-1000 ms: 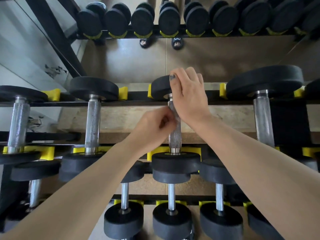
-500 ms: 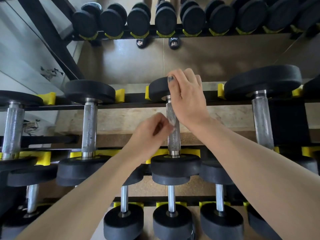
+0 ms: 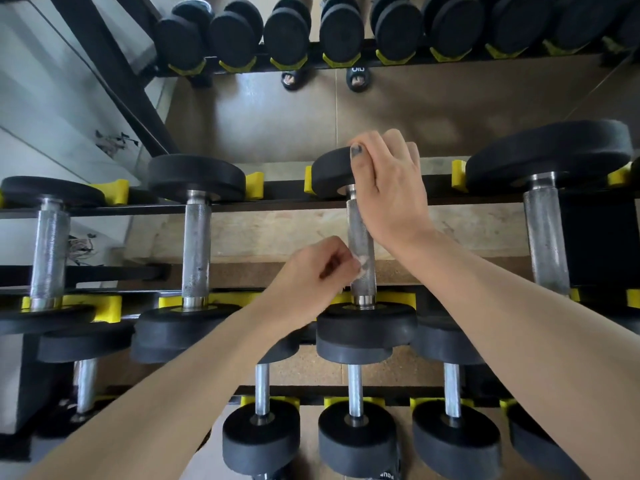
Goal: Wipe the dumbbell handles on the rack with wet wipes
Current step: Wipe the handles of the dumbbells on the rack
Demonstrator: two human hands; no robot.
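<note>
Left hand (image 3: 313, 271) pinches a small white wipe (image 3: 360, 263) in curled fingers and presses it on the left side of a metal handle (image 3: 361, 244), near its lower end. Right hand (image 3: 389, 188) grips the far black head (image 3: 332, 173) of the same dumbbell, fingers curled over its top edge, thumb on the near face. This dumbbell lies in the middle of the rack (image 3: 277, 204), on yellow cradles (image 3: 308, 180), its near head (image 3: 367, 323) toward the person. Beside it lie other dumbbells, one to the left (image 3: 196, 237) and a bigger one to the right (image 3: 545, 233). Smaller ones lie on the lower tier. A mirror (image 3: 415, 109) stands behind.
</note>
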